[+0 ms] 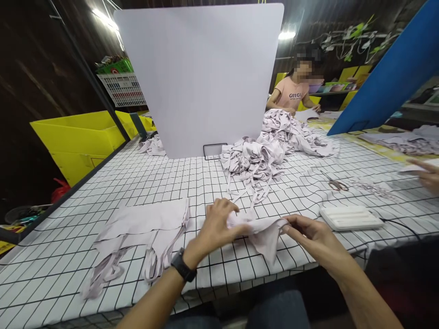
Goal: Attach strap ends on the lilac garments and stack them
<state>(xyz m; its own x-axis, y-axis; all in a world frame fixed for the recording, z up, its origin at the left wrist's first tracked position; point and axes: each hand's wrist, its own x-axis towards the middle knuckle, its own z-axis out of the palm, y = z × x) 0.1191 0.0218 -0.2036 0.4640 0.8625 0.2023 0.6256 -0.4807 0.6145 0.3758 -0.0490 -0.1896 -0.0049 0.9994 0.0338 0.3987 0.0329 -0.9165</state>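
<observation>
One big yellow box point(78, 141) sits at ten o'clock from the pale cloth point(267, 240), which is near the front edge of the checked table point(192, 183). At nine o'clock, some flat pale pieces point(147, 221) lie on it. A tall white board point(202, 77) stands at eleven o'clock. The left hand point(219, 221) is next, close by at nine, with its thumb and fingers spread apart around part of the cloth; one cannot tell if it is gripping. A crumpled heap point(254, 157) lies at twelve o'clock. The right hand point(315, 236), at three o'clock, has thumb and fingers pinched together on the cloth's corner. Scissors point(338, 184) lie at two o'clock, and a small white box point(351, 217) is farther out at three. A blue board point(384, 68) leans between one and two. Another person's blurry hand point(428, 177) is between two and three.
</observation>
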